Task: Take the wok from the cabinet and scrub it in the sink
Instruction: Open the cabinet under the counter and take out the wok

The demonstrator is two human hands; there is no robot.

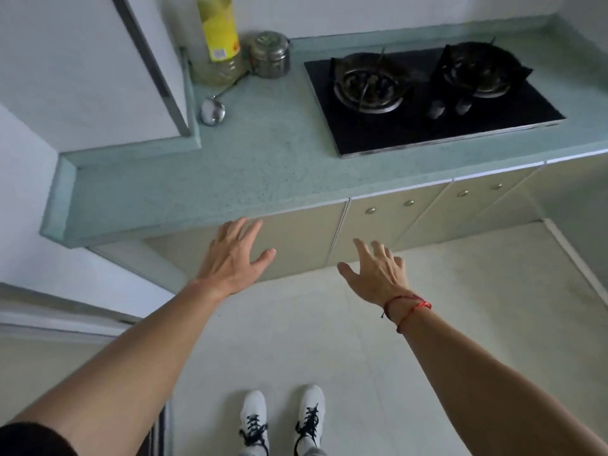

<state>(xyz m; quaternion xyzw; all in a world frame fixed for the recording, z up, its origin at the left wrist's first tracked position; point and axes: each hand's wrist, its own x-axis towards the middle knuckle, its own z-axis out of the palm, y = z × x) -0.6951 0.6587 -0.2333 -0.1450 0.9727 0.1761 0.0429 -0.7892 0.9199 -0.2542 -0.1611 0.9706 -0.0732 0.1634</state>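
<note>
The left hand point(230, 258) and right hand point(375, 274) are released, fingers spread, grasping nothing. Best pinch the knob point(370, 210) just beyond the right hand and swing that cabinet door point(388, 225) wide.

place: home kitchen | far right: black two-burner gas hob point(434, 100) set into a pale green speckled countertop point(263, 166) | far left: oil bottle point(218, 37), steel canister point(270, 55), ladle point(214, 108) | below: beige cabinet doors point(378, 225) with round knobs | near: tiled floor point(427, 324)

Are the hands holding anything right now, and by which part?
Nothing. The left hand and right hand are open, in front of the closed cabinet doors.
</note>
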